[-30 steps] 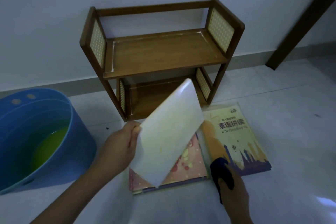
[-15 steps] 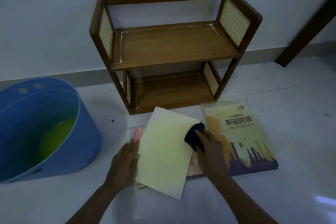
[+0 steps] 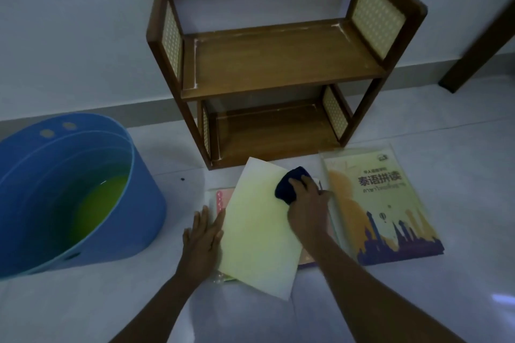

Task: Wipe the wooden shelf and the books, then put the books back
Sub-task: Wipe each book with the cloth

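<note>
Head view: pale yellow book point(image 3: 259, 228) lying flat on floor atop a pink book point(image 3: 220, 198), in front of empty wooden shelf point(image 3: 278, 64); titled book point(image 3: 373, 203) just beside, right. Left hand point(image 3: 204, 237) flat, fingers spread, pinning left edge, gripping nothing. Right hand point(image 3: 306, 203) curled over dark cloth point(image 3: 289, 184), pressed near top right corner. Best wiped in long overlapping strokes, cover pinned against sliding. Blue tub point(image 3: 83, 189) to left.

Pale floor point(image 3: 418, 301) carries wooden shelf point(image 3: 278, 64) (both tiers bare), blue tub point(image 3: 133, 220), books point(image 3: 373, 203).
</note>
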`<state>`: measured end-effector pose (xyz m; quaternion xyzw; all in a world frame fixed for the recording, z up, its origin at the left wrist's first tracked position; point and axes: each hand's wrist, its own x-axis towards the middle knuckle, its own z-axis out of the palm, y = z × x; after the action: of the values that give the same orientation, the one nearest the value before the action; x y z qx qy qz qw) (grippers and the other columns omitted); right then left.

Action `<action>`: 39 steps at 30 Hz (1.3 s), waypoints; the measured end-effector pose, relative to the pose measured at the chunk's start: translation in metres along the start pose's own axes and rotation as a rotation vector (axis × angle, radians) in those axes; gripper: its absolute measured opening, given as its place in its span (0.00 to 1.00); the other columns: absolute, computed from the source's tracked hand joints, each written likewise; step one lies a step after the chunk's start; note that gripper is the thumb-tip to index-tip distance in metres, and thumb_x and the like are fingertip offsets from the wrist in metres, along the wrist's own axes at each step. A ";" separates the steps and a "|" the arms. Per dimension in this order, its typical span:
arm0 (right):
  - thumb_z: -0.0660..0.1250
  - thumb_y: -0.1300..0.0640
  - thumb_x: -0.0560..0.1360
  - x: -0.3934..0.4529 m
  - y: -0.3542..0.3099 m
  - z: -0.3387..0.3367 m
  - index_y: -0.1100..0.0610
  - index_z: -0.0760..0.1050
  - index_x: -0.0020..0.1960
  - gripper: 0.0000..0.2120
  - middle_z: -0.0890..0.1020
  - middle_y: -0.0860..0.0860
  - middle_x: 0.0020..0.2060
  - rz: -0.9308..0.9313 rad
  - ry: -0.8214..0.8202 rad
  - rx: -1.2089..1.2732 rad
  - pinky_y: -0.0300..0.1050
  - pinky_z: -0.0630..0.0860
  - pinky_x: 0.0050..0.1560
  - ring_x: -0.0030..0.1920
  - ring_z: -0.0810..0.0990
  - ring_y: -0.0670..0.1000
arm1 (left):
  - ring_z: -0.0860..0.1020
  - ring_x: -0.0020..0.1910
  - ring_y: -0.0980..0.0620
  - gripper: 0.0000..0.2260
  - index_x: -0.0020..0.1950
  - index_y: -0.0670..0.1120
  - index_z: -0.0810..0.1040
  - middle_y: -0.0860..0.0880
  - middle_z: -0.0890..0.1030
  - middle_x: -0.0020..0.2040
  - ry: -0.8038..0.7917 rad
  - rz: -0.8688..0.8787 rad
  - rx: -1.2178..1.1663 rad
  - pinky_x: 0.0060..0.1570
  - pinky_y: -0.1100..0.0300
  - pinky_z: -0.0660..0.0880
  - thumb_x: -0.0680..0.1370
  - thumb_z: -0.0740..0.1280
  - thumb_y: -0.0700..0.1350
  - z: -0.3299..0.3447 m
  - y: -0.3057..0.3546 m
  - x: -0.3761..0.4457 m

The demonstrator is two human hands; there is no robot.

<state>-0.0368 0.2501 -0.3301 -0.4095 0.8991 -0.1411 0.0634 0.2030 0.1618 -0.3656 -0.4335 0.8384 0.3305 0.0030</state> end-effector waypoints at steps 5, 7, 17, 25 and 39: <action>0.74 0.61 0.62 -0.065 -0.078 0.026 0.49 0.76 0.62 0.29 0.78 0.53 0.62 -0.379 -0.077 0.107 0.47 0.79 0.42 0.43 0.77 0.58 | 0.37 0.75 0.53 0.34 0.74 0.58 0.43 0.54 0.40 0.76 0.019 -0.015 -0.111 0.74 0.43 0.40 0.71 0.37 0.70 0.006 -0.004 0.001; 0.72 0.63 0.65 -0.047 -0.069 0.017 0.49 0.76 0.63 0.28 0.77 0.53 0.64 -0.464 -0.045 0.126 0.48 0.78 0.45 0.46 0.77 0.60 | 0.36 0.75 0.54 0.34 0.74 0.57 0.42 0.55 0.40 0.76 0.020 -0.014 -0.132 0.73 0.45 0.40 0.72 0.37 0.71 0.006 -0.004 0.000; 0.56 0.56 0.78 -0.116 -0.020 0.031 0.43 0.76 0.60 0.17 0.79 0.49 0.61 -0.431 0.004 0.133 0.42 0.76 0.51 0.47 0.76 0.55 | 0.38 0.75 0.54 0.23 0.75 0.59 0.42 0.52 0.42 0.78 0.013 -0.053 -0.113 0.74 0.45 0.40 0.80 0.43 0.56 0.006 0.007 -0.002; 0.50 0.47 0.82 -0.163 0.071 0.021 0.36 0.64 0.66 0.15 0.59 0.39 0.74 -0.532 0.126 0.145 0.44 0.77 0.51 0.51 0.73 0.51 | 0.38 0.76 0.52 0.22 0.75 0.56 0.40 0.49 0.42 0.78 0.003 -0.033 -0.048 0.74 0.43 0.43 0.83 0.46 0.51 0.004 0.010 -0.007; 0.62 0.51 0.67 -0.126 0.066 -0.036 0.46 0.71 0.65 0.25 0.75 0.45 0.59 -0.286 -0.136 0.279 0.48 0.70 0.54 0.59 0.71 0.47 | 0.78 0.44 0.49 0.10 0.57 0.48 0.71 0.46 0.79 0.47 0.077 -0.241 -0.020 0.45 0.52 0.77 0.82 0.55 0.50 -0.014 0.043 -0.009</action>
<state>-0.0098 0.3938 -0.3158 -0.5289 0.7972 -0.2438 0.1594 0.1811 0.1781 -0.3286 -0.5434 0.7763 0.3194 0.0062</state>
